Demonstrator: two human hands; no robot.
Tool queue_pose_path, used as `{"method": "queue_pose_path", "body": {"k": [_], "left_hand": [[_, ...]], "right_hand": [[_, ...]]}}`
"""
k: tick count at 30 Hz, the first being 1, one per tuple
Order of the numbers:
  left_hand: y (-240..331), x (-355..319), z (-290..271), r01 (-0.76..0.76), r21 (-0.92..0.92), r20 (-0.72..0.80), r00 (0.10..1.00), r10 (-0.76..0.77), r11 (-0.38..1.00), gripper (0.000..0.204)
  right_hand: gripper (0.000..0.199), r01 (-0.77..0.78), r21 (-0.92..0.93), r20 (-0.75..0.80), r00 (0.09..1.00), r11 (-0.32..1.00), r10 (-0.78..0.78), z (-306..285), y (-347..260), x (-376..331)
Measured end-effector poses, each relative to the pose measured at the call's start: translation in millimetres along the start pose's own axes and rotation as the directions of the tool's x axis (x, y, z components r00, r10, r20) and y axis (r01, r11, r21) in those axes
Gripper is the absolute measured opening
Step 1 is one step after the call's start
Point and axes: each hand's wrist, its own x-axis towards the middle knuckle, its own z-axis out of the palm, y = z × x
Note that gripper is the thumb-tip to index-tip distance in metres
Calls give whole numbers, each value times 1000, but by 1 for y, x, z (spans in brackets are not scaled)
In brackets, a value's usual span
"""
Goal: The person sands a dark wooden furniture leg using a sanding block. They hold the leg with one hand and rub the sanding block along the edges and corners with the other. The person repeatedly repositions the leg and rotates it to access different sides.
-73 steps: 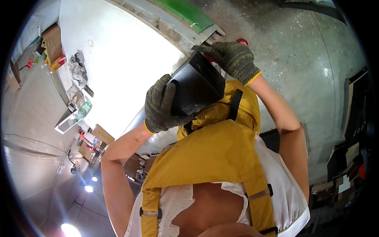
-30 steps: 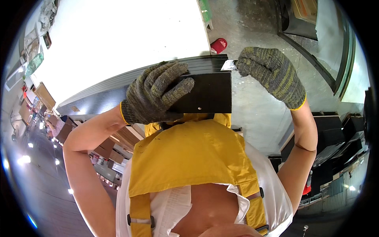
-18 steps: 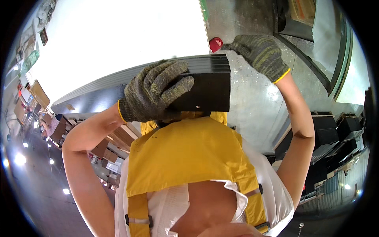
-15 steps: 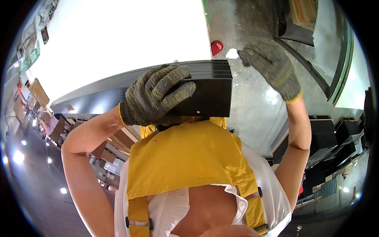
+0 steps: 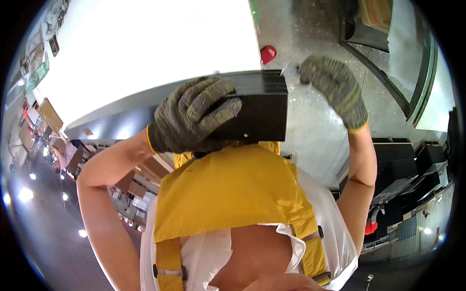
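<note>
A stack of long black boards [image 5: 262, 115] lies along the near edge of a white tabletop [image 5: 165, 43], its squared end toward the right, close to my yellow apron [image 5: 233, 194]. My left hand [image 5: 191, 114], in a dark grey-green knit glove, is wrapped over the stack near that end, its fingers on the top and front. My right hand [image 5: 335, 89], gloved alike, is raised beyond the right end of the boards. Its fingertips are pinched on a small thin whitish piece [image 5: 290, 71], which sits just off the far corner of the stack; its material is unclear.
A red object [image 5: 268, 54] lies on the grey floor beside the table. Dark-framed panels [image 5: 388, 80] stand at the far right, and black stacked pieces [image 5: 393, 167] are lower right. A person [image 5: 65, 155] is at the far left; a red-clad figure [image 5: 371, 227] shows at lower right.
My right hand has come slightly nearer, its fingers more curled, and the whitish piece looks tilted and greyer. My left hand keeps its hold on the boards.
</note>
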Motion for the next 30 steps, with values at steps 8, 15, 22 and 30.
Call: {"method": "queue_pose_path", "body": {"k": [8,15,22,30], "left_hand": [[2,0,-1,9,19,35,999,-10,1000,79],[6,-1,2,42,18,42,998,-43,999,86],[6,1,-2,32,54,88,995,-37,998,89],[5,2,0,1,70,47,999,-4,998,85]], "right_hand": [[24,-174,-72,111,977,982,181,33,-3,20],[24,-299,347,0,948,889,319,8,-16,-6],[31,61,-85,-8,998,994,-62,-30,-30,13],[29,76,-152,-32,996,985,-82,-29,-30,7]]}}
